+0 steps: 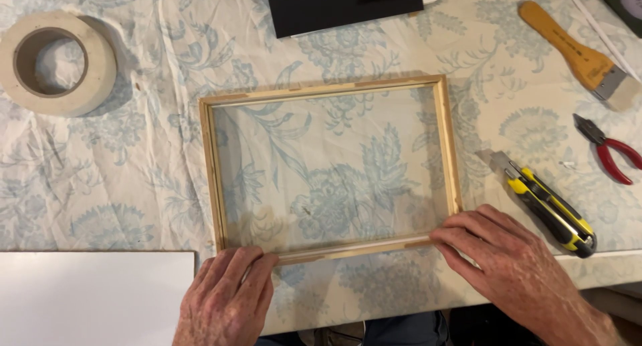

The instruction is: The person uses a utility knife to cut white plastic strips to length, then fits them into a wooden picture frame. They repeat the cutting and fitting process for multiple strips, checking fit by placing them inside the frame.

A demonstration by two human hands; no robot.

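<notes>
1. frame (331,169) flat on the cloth (134,179) of the table, middle of the view, empty inside so the pattern shows through.
2. left hand (227,299) with fingers laid on the near left corner of the frame, pressing down, not closed around it; right hand (508,259) the same on the near right corner, fingertips on the wood.
3. risk, as a judgement: uneven push from one hand may twist the thin frame out of square or open a corner joint.
4. cloth wrinkled and loose; may slide or bunch under the frame if pushed sideways.
5. knife (545,202) just beside the right hand, blade end toward the frame; easy to knock with the wrist.
6. near rail close to the table edge, little room toward the body.
7. more open room to the left, between the frame and the tape roll (57,62); white board (93,296) fills the near left; pliers (608,149) and brush (578,52) crowd the right side; black sheet (341,5) at the far side.
</notes>
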